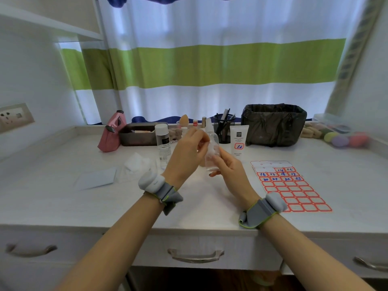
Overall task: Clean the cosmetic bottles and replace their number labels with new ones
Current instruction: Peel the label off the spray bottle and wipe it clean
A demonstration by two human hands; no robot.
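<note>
While your right hand (227, 168) grips the clear spray bottle (212, 152) upright above the desk (63, 202), your left hand (186, 152) pinches its upper part. Just right lies the label sheet (294, 190).

A white desk (63, 202) with three metal-handled drawers (195, 254) stands before a backlit curtain (210, 66) striped white, green and blue. A wall socket (15, 117) sits left, below a white shelf (52, 19).
</note>
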